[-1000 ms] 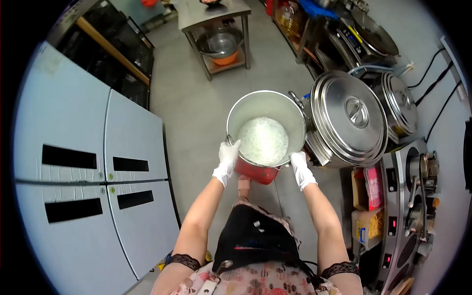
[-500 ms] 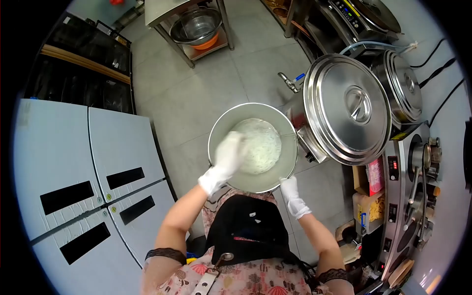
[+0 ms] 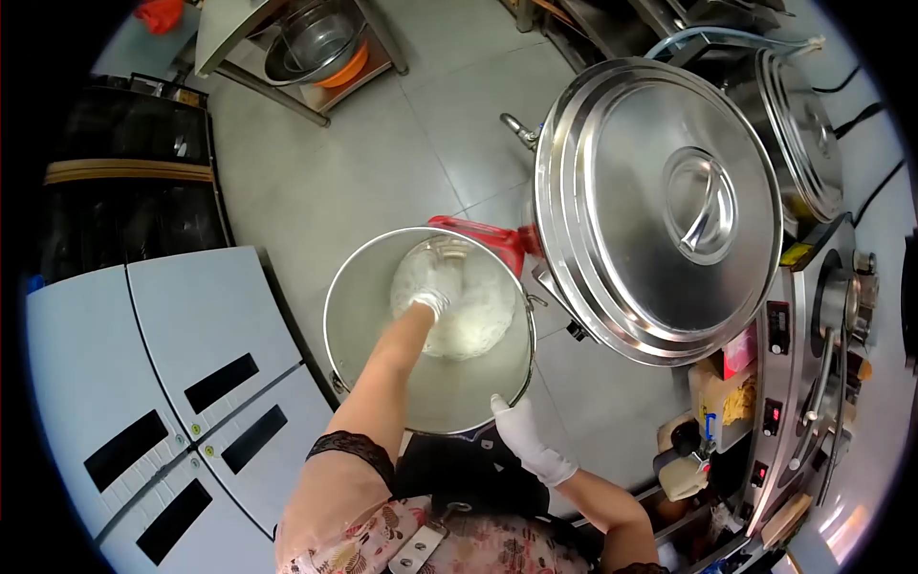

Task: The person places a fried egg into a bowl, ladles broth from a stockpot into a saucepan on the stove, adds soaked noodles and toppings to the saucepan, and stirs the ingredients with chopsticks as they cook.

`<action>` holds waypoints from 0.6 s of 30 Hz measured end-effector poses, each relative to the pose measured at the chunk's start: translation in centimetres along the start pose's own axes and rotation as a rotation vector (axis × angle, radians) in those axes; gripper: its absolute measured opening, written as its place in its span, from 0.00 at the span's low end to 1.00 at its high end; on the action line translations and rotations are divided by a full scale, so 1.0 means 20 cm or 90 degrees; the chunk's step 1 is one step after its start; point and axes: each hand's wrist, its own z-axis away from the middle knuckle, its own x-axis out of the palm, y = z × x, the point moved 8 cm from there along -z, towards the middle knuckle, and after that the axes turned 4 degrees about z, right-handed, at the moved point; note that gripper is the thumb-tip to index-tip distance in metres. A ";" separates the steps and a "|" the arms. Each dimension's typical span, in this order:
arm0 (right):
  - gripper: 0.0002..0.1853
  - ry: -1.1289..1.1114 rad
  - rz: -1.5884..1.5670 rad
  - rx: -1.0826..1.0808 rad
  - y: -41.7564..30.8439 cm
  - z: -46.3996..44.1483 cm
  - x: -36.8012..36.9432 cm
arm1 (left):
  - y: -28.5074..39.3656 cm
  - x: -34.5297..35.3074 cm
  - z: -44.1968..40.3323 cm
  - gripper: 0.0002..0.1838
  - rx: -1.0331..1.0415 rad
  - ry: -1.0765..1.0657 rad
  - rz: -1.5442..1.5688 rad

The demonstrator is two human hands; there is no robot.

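Observation:
A large pale metal bucket [image 3: 368, 378] with a wire handle stands open below me. White, frothy liquid [image 3: 473, 325] lies in its bottom. My left hand [image 3: 435, 285], in a white glove, reaches deep inside, down at the liquid. Its fingers are blurred and partly lost against the froth, so I cannot make out whether they hold anything. White-gloved too, my right hand [image 3: 524, 438] grips the near right part of the bucket's rim, fingertips over the edge.
A big lidded steel pot [image 3: 612, 191] stands close on the right. Behind the bucket is a red plastic object [image 3: 483, 232]. Pale cabinets [image 3: 210, 306] line the left side. A steel table [image 3: 229, 24] with bowls [image 3: 320, 43] beneath is at the back, and a cooktop [image 3: 803, 335] runs along the right wall.
My left hand has gone deeper into the bucket, down to the liquid. My right hand stays at the rim. The view has shifted, showing the red object and the big pot nearer.

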 end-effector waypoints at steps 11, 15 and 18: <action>0.27 0.038 0.032 -0.047 0.05 0.01 -0.01 | 0.23 0.59 0.14 0.19 -0.045 0.088 0.059; 0.27 0.001 -0.007 -0.047 -0.07 0.00 -0.01 | 0.20 0.37 0.17 0.08 -0.021 0.179 -0.105; 0.28 -0.003 -0.018 -0.042 -0.10 0.01 -0.01 | 0.13 0.17 0.22 0.07 -0.073 0.106 -0.061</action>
